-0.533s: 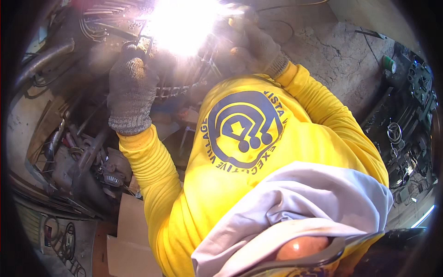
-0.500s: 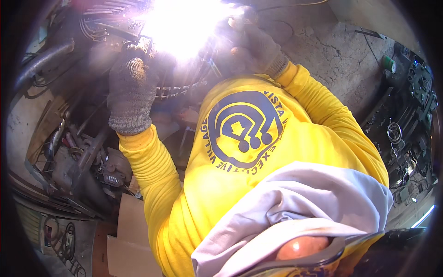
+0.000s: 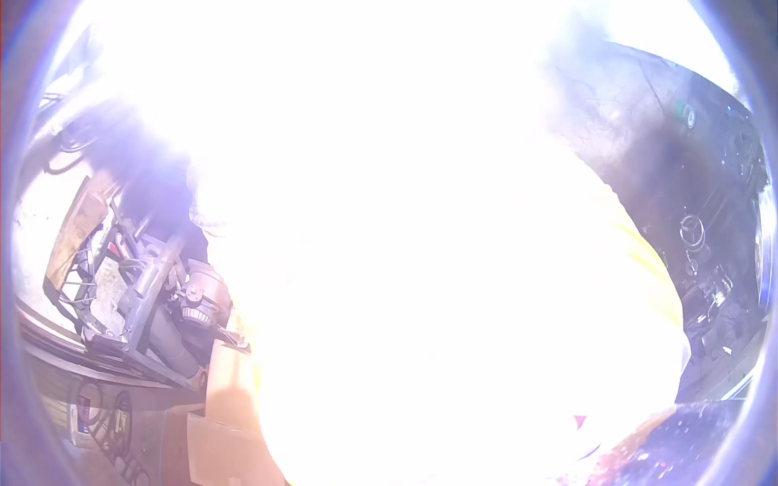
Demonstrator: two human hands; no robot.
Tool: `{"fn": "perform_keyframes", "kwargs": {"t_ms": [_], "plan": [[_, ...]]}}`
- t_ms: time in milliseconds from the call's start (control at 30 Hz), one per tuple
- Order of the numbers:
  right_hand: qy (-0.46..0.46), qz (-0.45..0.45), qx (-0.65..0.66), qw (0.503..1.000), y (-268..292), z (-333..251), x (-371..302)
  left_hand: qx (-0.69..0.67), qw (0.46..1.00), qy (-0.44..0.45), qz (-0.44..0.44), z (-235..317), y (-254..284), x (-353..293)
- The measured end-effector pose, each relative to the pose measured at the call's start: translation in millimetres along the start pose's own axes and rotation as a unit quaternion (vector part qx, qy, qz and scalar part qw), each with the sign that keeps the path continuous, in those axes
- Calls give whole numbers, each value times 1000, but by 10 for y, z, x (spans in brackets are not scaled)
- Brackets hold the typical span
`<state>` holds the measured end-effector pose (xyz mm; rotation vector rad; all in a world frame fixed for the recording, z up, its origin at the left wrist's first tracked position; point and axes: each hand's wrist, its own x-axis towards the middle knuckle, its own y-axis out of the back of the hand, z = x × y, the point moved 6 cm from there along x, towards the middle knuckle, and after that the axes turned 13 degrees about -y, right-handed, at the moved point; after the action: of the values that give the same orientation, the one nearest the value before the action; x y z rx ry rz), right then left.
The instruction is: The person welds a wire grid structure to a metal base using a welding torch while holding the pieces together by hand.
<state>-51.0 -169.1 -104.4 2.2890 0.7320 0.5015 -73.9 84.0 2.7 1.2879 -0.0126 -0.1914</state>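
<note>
White glare, like that of a welding arc, washes out the whole middle of the head view. Only the pale cuff edge of the glove on my left hand [image 3: 207, 222] shows at the glare's left border; its fingers are lost in the light. My right hand is wholly swallowed by the brightness, and so is whatever either hand touches. A strip of my yellow right sleeve [image 3: 652, 259] stands out along the right border. The workpiece in front of me cannot be made out.
At the left are a metal frame [image 3: 150, 304] and a grey machine part [image 3: 203, 293]. Cardboard [image 3: 231, 449] lies at lower left. A green can [image 3: 686, 114] stands at the right, above a wheel-shaped metal part [image 3: 692, 232] and dark scrap. Smoky haze hangs at upper right.
The bright spot between my gloved hands has swelled into glare covering most of the view. Both hands, the shirt and the workpiece have vanished in it.
</note>
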Motion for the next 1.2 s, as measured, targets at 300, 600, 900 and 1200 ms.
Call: {"fn": "perform_keyframes", "kwargs": {"t_ms": [300, 600, 900, 1200], "plan": [[-218, -12, 123, 968, -13, 176, -31, -50, 998, 7, -25, 105, 30, 43], [-222, -30, 137, 965, -81, 203, -60, -55, 997, 48, -26, 69, 45, 18], [-211, -33, 146, 966, -81, 178, -55, -56, 993, 86, -50, 101, 69, 25], [-210, -29, 135, 968, -126, 214, -55, -36, 995, 86, -38, 105, 81, 28]]}}
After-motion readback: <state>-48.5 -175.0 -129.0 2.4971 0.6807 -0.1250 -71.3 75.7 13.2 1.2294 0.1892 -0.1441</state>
